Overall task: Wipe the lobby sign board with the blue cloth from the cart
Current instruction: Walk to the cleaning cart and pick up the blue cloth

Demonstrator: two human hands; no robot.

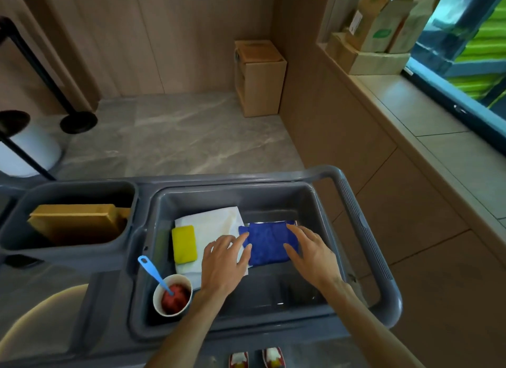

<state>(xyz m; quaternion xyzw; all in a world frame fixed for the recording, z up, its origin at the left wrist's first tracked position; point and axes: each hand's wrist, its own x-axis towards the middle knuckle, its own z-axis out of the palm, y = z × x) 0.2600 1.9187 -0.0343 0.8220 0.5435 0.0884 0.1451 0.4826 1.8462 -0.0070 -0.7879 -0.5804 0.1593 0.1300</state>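
A folded blue cloth point(267, 243) lies in the right tray of the grey cart point(364, 230). My left hand point(223, 261) rests flat over the white cloth beside it, its fingertips touching the blue cloth's left edge. On the blue cloth's right edge lies my right hand point(310, 254), fingers spread and laid on the fabric. Neither hand has closed around the cloth. No sign board is in view.
A white cloth point(216, 221) with a yellow sponge point(184, 244) lies left of the blue one. A paper cup point(172, 295) with a blue-handled tool stands at the tray's front left. The cart's left bin holds a brown box point(74, 222). A cardboard box point(260, 77) stands on the floor ahead.
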